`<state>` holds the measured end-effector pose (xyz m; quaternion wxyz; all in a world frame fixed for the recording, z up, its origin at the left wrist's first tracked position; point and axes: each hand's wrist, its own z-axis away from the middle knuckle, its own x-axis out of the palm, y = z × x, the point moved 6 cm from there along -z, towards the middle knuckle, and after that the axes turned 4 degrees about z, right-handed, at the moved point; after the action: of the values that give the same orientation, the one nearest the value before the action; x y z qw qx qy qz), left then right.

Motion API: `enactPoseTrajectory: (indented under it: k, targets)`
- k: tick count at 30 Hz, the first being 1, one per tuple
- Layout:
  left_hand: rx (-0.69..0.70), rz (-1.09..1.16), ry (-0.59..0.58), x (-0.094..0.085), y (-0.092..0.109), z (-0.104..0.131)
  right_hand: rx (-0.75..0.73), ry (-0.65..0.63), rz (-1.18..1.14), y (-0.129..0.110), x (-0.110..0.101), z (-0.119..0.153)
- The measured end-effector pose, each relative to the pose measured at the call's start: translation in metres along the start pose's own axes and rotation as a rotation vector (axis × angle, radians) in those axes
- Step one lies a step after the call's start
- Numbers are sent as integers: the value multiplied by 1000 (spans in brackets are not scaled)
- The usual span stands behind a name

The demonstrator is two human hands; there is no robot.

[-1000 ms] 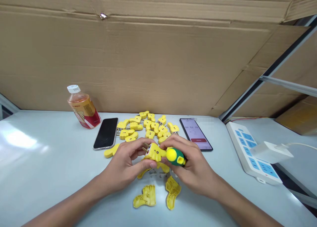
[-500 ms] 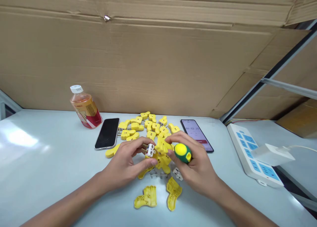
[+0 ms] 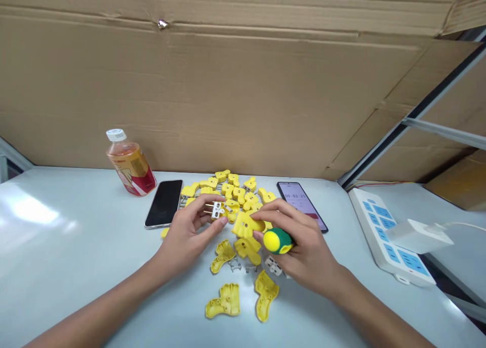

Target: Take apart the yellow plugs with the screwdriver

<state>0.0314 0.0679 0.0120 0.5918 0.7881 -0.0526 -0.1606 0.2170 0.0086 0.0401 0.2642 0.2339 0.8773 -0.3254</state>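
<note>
Between the thumb and fingers of my left hand (image 3: pixel 193 226) is a white plug core (image 3: pixel 217 210) with metal pins pointing left. My right hand (image 3: pixel 298 236) grips a yellow shell piece (image 3: pixel 245 225) at its fingertips, and a green and yellow screwdriver handle (image 3: pixel 278 241) lies within the same hand. The two held parts are slightly apart. Below them are open yellow shell halves (image 3: pixel 224 301), small metal pieces (image 3: pixel 235 264) and another white core (image 3: pixel 273 265), partly beside my right hand.
Several yellow plugs (image 3: pixel 228 190) are piled behind the hands. A dark phone (image 3: pixel 165 204) and a bottle (image 3: pixel 131 167) stand left; a phone with a lit timer (image 3: pixel 301 204) lies right. Further right is a white power strip (image 3: pixel 393 236) with a charger (image 3: pixel 419 236). Cardboard (image 3: pixel 243 95) rises behind.
My left hand has moved up and left with the white core, away from the yellow shell piece. My right hand and the shell have shifted slightly, and the screwdriver handle has tilted.
</note>
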Motion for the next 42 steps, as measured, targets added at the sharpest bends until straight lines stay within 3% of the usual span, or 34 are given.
enactPoseTrajectory:
  k: [4, 9, 15, 30, 33, 35, 42]
  targets:
    - [-47, 26, 26, -3, -1, -3, 41, -149, -19, 8, 3, -1]
    - [-99, 58, 37, -4, -5, -5, 130, -475, 11, 15, 16, 3]
    - [-77, 70, 56, -3, -5, -4, 118, -625, 12, 8, 29, 9]
    - [-85, 34, 4, 0, -6, -2, 115, -668, 97, 7, 29, 11]
    - [-100, 27, -8, 1, -8, -2, 121, -591, 79, 5, 23, 6]
    - [-104, 26, -23, 2, -8, -2, 96, -464, 48, 2, 13, 0]
    - [-96, 59, -129, 10, -9, 2, 52, 256, 96, -1, -42, -10]
